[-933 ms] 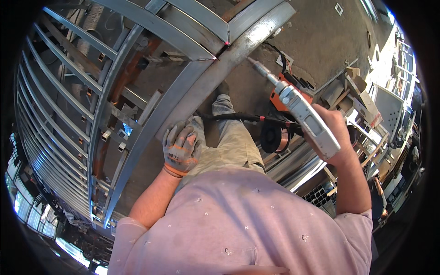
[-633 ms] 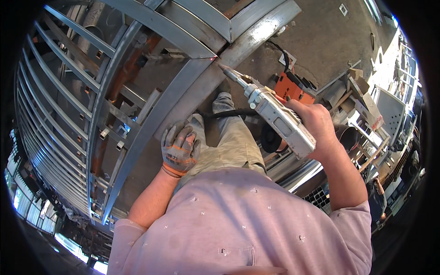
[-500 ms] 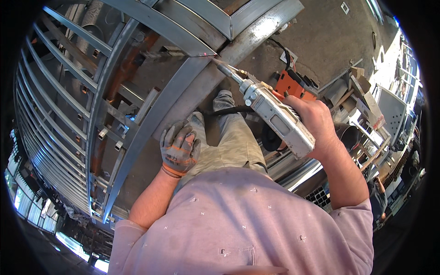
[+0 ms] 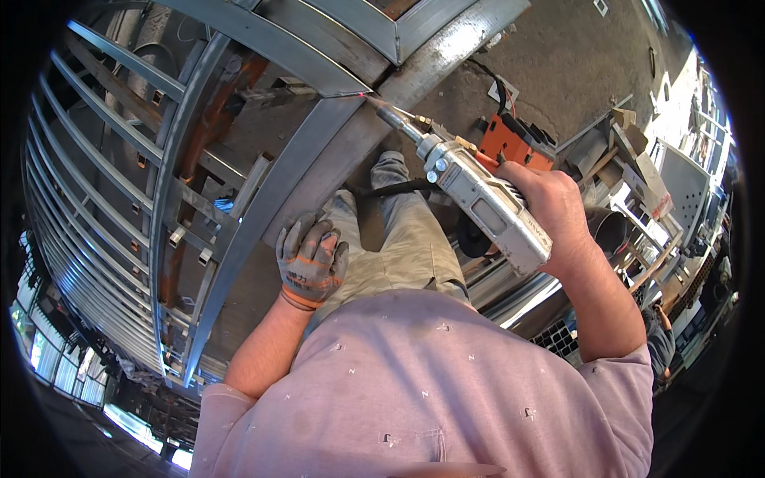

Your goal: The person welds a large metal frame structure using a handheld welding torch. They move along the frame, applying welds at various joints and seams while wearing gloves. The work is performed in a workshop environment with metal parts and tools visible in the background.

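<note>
My bare right hand is wrapped round the rear of a silver handheld laser welding gun. The gun slants up and leftward, its narrow nozzle close to the corner joint of a grey steel tube frame. A small red light dot shows on the seam at that corner. My left hand, in a grey and orange work glove, lies beside my left knee at the end of a wide steel beam. Its fingers are stretched out, slightly bent, with nothing visible in them.
Curved steel bars form a large rack on the left. An orange machine with a black cable stands on the floor beyond the gun. Scrap metal and boards pile up at right. Another person is partly visible at the far right.
The red dot sits slightly nearer the outer end of the corner seam. The view has shifted a little; my left hand stays in place and my right keeps its grip.
</note>
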